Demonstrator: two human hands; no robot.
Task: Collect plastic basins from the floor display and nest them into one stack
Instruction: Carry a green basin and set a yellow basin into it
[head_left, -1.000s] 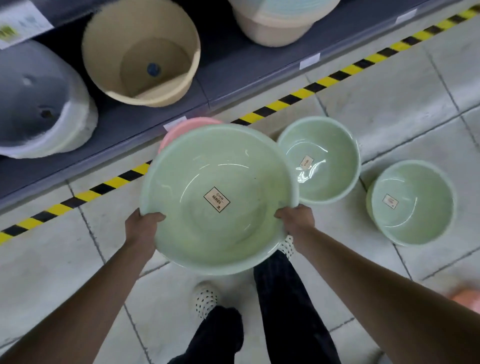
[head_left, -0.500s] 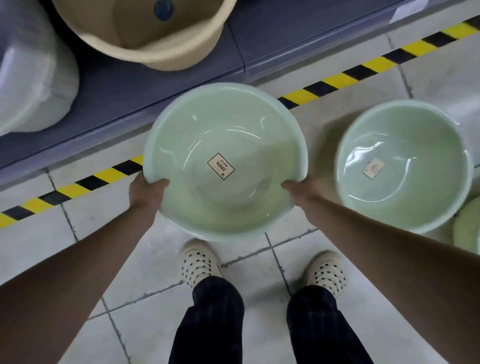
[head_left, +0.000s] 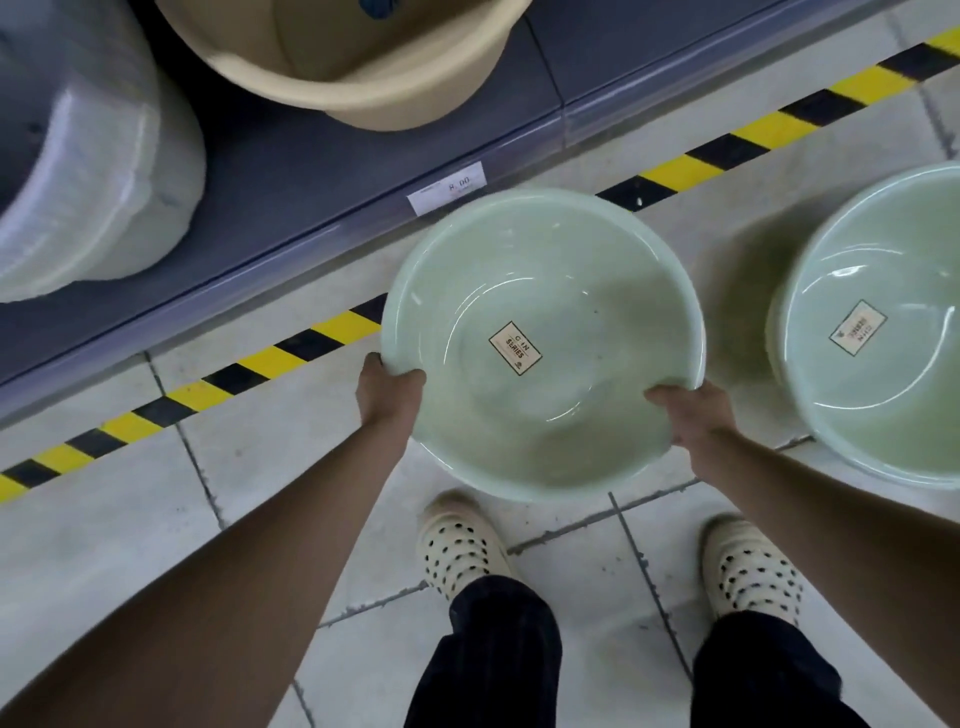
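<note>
A large pale green basin (head_left: 587, 312) with a small label in its bottom hangs low over the tiled floor, just in front of my feet. My left hand (head_left: 387, 395) grips its near left rim, thumb over the edge. My right hand (head_left: 688, 415) grips the near right rim the same way. A second pale green basin (head_left: 893, 415) with its own label sits on the floor to the right, cut off by the frame edge. The two basins are apart.
A grey low shelf (head_left: 322, 176) runs along the back, carrying a beige tub (head_left: 363, 93) and a plastic-wrapped stack of basins (head_left: 93, 171). A yellow and black hazard stripe (head_left: 291, 353) marks the floor before it. My shoes (head_left: 462, 551) stand below the held basin.
The green basin in both hands has come down toward the floor and shifted right in view. The view has tilted down and left; the basin on the right now lies partly out of frame.
</note>
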